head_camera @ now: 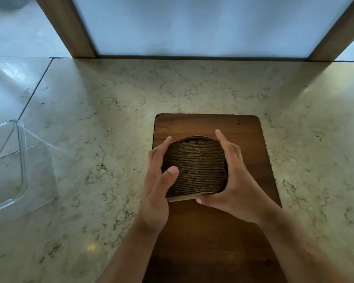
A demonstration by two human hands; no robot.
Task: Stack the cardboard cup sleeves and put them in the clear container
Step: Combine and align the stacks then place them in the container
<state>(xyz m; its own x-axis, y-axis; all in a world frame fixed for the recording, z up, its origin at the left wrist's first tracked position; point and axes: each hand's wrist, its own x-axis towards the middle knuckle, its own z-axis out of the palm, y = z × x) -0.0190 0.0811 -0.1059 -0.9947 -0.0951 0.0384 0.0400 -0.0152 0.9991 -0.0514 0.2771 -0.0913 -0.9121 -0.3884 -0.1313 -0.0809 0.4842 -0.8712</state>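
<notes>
You've got the stack of cup sleeves (194, 168) squeezed between both hands, left hand (158, 176) and right hand (233, 180) fingers pressed flat. Stacking looks done; next, carry it left to the clear container (23, 160).

Ribbed brown cardboard sleeves (194, 168) on a smooth dark wooden board (251, 144), glossy veined stone counter (110, 94), clear plastic container (23, 160).

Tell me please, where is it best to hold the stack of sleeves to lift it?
Hold the stack of sleeves at its two end faces, pressing inward from left and right, as the left hand and right hand do; loose layers probably stay together only under squeeze.
</notes>
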